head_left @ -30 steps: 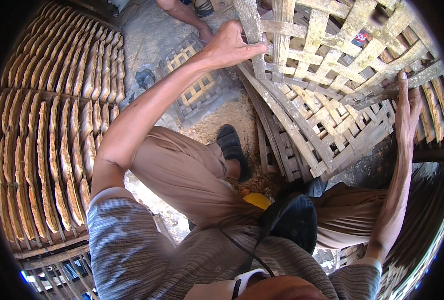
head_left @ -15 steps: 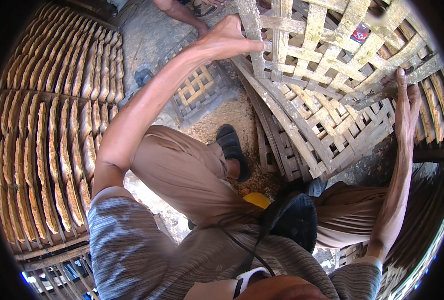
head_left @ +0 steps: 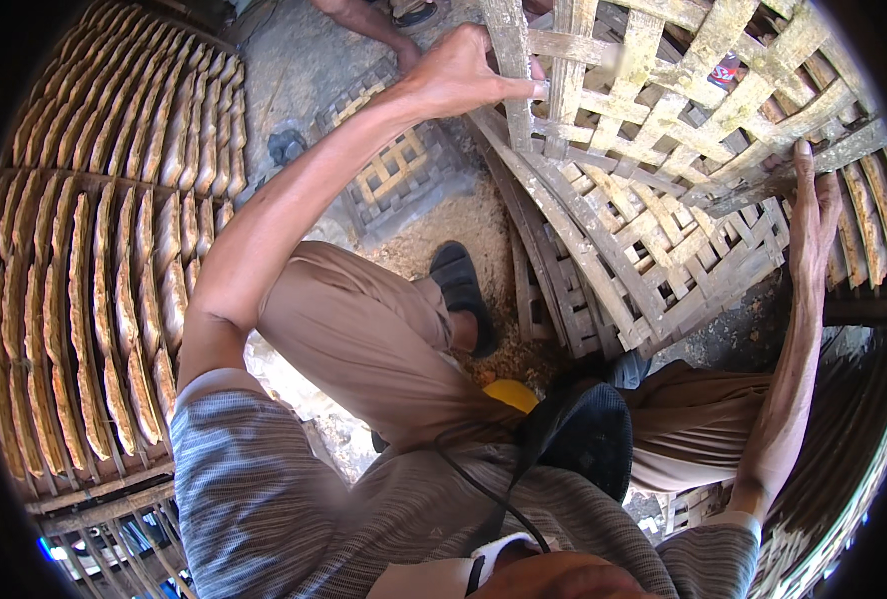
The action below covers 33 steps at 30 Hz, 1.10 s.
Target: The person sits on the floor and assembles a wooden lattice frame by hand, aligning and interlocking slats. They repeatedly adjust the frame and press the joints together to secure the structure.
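Both my hands hold a tilted woven bamboo tray point(head_left: 643, 50) with wooden edge strips. My left hand point(head_left: 463, 75) is closed round its left edge strip, the thumb lying across the front and the other fingers partly hidden behind. On the right, my right hand point(head_left: 815, 195) grips the lower right edge, thumb uppermost, its fingers mostly behind the wood. Just below leans a stack of similar woven trays point(head_left: 618, 290), fanned out with their edges overlapping. A red-labelled object point(head_left: 726, 72) shows through the gaps in the held tray's weave.
Racks of thin, brown-edged pieces point(head_left: 94, 299) fill the left side. Another woven tray point(head_left: 393, 170) lies on the dusty floor. Beyond it is another person's arm point(head_left: 368, 25). My dark sandal point(head_left: 460, 290) stands beside the stack, and a yellow object point(head_left: 511, 392) lies near my legs.
The held tray has shifted slightly right and down, with my left hand moving along with it. My right hand stays almost in place. The other person's hand has moved out of sight at the top.
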{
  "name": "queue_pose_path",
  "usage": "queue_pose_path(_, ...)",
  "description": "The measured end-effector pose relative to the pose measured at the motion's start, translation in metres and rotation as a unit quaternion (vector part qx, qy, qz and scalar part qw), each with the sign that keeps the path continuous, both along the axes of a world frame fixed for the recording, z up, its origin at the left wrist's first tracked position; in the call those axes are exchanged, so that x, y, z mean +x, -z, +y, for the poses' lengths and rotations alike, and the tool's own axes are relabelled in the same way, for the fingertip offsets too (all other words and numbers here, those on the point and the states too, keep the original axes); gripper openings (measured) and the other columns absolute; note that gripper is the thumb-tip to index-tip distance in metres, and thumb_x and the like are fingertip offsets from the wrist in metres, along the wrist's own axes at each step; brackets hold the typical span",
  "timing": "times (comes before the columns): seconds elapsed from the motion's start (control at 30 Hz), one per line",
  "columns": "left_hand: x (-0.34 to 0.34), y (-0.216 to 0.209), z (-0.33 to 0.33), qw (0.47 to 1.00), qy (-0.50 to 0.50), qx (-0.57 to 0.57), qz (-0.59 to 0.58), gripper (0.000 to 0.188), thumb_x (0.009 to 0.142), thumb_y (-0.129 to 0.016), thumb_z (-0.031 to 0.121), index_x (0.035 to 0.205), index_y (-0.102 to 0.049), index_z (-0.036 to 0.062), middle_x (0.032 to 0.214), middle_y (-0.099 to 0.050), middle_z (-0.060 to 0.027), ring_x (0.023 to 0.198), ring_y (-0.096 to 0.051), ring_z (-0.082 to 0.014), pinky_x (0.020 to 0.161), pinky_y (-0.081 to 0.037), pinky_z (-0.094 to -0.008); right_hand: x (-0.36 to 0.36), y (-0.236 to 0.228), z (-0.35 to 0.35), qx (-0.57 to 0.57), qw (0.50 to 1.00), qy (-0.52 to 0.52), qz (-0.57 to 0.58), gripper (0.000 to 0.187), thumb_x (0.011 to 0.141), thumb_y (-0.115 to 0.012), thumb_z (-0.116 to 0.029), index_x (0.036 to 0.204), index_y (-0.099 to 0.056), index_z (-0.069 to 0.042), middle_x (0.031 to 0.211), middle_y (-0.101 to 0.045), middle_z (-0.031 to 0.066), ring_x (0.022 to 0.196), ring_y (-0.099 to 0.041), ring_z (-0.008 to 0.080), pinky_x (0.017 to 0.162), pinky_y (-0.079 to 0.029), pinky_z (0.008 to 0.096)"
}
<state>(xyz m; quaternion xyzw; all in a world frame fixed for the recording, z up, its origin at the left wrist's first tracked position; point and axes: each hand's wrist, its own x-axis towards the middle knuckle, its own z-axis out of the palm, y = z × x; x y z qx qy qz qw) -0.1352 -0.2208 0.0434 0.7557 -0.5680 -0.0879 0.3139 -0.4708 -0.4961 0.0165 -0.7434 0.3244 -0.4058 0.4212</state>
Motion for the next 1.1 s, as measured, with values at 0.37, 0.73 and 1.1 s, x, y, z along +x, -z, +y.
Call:
queue_pose_path(0.37, -0.013, 0.002, -0.002, 0.994, -0.047, 0.098, 0.025, 0.046, 0.082, -0.085, 0.034, 0.114, -0.079, 0.0022, 0.100, -0.078, -0.0169, 0.092, -0.076, -0.0272, 0.085, -0.059, -0.0372, -0.007, -0.008, 0.002, -0.016, 0.996, 0.033, 0.084, 0.064, 0.099, -0.067, -0.064, 0.098, -0.074, 0.000, 0.079, -0.071, 0.0069, 0.069, -0.056, 0.0120, 0.070, -0.045, 0.0306)
queue_pose_path(0.73, -0.015, 0.016, -0.002, 0.977, -0.047, 0.202, 0.042, 0.062, 0.083, -0.085, 0.037, 0.133, -0.070, 0.0023, 0.124, -0.074, -0.0201, 0.108, -0.073, -0.0334, 0.102, -0.058, -0.0428, -0.004, -0.001, -0.003, -0.037, 0.994, 0.036, 0.096, 0.068, 0.098, -0.064, -0.068, 0.104, -0.075, -0.001, 0.080, -0.071, 0.0067, 0.076, -0.060, 0.0156, 0.078, -0.046, 0.0369)
queue_pose_path(1.1, 0.005, 0.025, 0.003, 0.988, 0.013, 0.105, 0.113, 0.055, 0.085, -0.083, 0.035, 0.122, -0.073, -0.0056, 0.107, -0.078, -0.0190, 0.089, -0.075, -0.0259, 0.084, -0.061, -0.0392, -0.009, 0.007, -0.006, -0.068, 0.991, 0.059, 0.103, 0.069, 0.097, -0.063, -0.070, 0.115, -0.074, -0.004, 0.094, -0.075, 0.0110, 0.095, -0.070, 0.0228, 0.099, -0.049, 0.0504)
